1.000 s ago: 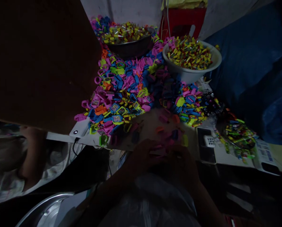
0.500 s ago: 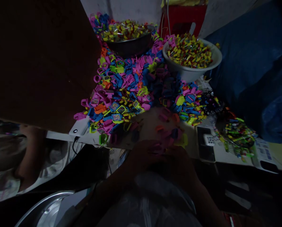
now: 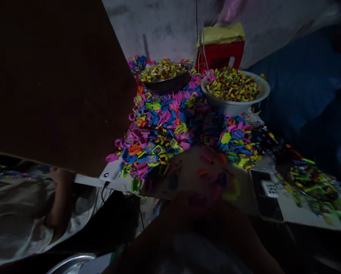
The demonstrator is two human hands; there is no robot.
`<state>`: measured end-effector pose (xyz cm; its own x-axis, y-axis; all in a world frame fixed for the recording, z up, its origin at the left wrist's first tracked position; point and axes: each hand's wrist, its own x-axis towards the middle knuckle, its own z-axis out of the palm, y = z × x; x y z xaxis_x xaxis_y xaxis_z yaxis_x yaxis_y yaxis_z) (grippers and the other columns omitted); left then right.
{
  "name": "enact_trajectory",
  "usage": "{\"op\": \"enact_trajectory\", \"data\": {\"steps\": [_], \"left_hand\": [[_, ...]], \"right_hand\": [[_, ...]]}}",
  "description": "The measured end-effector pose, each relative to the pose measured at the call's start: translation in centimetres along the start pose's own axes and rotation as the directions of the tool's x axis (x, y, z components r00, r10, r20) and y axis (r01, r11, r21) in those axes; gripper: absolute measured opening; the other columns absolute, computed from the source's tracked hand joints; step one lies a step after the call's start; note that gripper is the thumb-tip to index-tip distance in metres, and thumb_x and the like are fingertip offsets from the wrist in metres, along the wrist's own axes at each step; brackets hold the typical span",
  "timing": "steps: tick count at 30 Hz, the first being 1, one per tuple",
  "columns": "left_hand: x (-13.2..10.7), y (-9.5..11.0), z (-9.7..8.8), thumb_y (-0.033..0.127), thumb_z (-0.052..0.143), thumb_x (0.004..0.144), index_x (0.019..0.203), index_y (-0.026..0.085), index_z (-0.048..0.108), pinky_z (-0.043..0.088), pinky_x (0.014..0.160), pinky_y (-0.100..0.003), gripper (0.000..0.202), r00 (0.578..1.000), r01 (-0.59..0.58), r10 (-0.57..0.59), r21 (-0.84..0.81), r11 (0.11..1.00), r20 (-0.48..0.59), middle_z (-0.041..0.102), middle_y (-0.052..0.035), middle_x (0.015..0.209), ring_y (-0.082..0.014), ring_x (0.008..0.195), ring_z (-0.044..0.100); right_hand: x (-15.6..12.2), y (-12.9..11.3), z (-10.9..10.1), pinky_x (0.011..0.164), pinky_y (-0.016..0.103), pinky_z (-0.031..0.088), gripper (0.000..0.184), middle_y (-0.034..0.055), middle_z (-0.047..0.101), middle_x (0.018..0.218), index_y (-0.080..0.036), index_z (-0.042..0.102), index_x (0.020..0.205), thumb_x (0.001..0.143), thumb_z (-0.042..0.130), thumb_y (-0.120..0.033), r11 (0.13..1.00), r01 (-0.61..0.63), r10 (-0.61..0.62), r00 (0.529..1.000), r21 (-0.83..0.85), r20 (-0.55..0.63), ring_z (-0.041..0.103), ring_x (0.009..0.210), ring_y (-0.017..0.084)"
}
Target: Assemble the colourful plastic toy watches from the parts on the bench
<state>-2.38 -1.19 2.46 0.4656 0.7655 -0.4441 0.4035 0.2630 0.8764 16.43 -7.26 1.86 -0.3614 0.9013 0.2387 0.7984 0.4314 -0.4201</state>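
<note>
Pink plastic marks the loop-shaped toy watch (image 3: 197, 201) at the lower centre of the frame, lying between the left hand (image 3: 177, 207) on its left and the right hand (image 3: 223, 213) on its right. Both hands are deep in shadow, their fingers near the toy watch; whether they pinch it or are merely around it, I cannot tell. Just above the hands, on the brown work surface (image 3: 187, 158), lie a yellow-green loop (image 3: 231, 190), a dark blue piece (image 3: 222, 179) and two orange pieces (image 3: 202, 172). Higher up, a heap of multicoloured toy watches (image 3: 166, 116) fills the centre, with a dark basin (image 3: 167, 85) of small yellow and red pieces at upper centre and a white plastic bowl (image 3: 233, 108) of similar ones to the upper right. Right of the hands rests a black smartphone (image 3: 266, 209), a small white lettered case (image 3: 270, 189) on it. At lower left, a co-worker's forearm (image 3: 60, 201) shows below a large brown panel (image 3: 58, 87)
</note>
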Motion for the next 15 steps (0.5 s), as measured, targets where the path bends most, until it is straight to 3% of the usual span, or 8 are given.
{"op": "enact_trajectory", "data": {"steps": [3, 6, 15], "left_hand": [[-0.2, 0.6, -0.5, 0.038, 0.081, 0.061, 0.099, 0.017, 0.072, 0.050, 0.072, -0.026, 0.044, 0.997, -0.033, 0.031, -0.030, 0.999, -0.066, 0.074, -0.0053, 0.092, -0.0242, 0.088, 0.067], [-0.5, 1.5, -0.7, 0.037, 0.086, 0.054, 0.096, 0.018, 0.073, 0.052, 0.075, -0.029, 0.048, 0.986, -0.089, 0.079, -0.064, 0.994, -0.150, 0.074, -0.0060, 0.090, -0.0256, 0.088, 0.068], [-1.0, 1.9, -0.2, 0.034, 0.089, 0.047, 0.097, 0.019, 0.073, 0.054, 0.084, -0.036, 0.054, 0.980, -0.114, 0.084, -0.163, 0.980, -0.181, 0.072, -0.0088, 0.102, -0.0309, 0.097, 0.067]], "right_hand": [[0.6, 0.1, -0.6, 0.057, 0.026, 0.045, 0.015, 0.0030, 0.066, 0.076, -0.022, 0.060, 0.086, 0.091, 0.049, -0.032, 0.953, -0.172, 0.195, 0.979, 0.251, -0.067, 0.062, 0.066, 0.016], [0.8, 0.0, -0.8, 0.066, 0.028, 0.050, 0.019, 0.0068, 0.067, 0.089, -0.021, 0.058, 0.098, 0.094, 0.042, -0.031, 0.880, -0.285, 0.349, 0.931, 0.379, -0.111, 0.064, 0.078, 0.018], [-0.4, -0.4, 0.3, 0.071, 0.032, 0.051, 0.017, 0.0074, 0.065, 0.094, -0.022, 0.058, 0.099, 0.091, 0.047, -0.032, 0.832, -0.304, 0.409, 0.901, 0.465, -0.143, 0.061, 0.083, 0.020]]}}
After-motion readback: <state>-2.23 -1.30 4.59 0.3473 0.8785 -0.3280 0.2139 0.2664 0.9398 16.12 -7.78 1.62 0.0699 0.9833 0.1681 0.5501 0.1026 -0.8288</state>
